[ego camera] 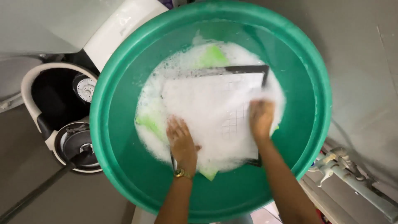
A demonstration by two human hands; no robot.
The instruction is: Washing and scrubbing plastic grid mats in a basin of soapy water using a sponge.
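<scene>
Here, from the left, a dark opened appliance with a white rim (62,112) is seen on the floor, just beside the green plastic basin (124,166). The basin is filled at its middle with white suds (195,124) and water, in which a flat, dark-framed mesh panel (232,91) is laid, a gridded patch being visible through the foam; pale green pieces (211,56) show at the foam's edges, and what they are cannot be told.

The left hand (181,139) is pressed flat, fingers spread, on the near edge of the panel, a gold wristwatch (182,173) being worn at the wrist. The right hand (261,118) is laid on the panel's right side, fingers curled and blurred; whether anything is held in it cannot be told.

The scrubbing is judged best done with the panel kept pinned by the left hand and light, even strokes used, so the mesh is not bent. Pale pipework (348,174) lies at the far right.
</scene>
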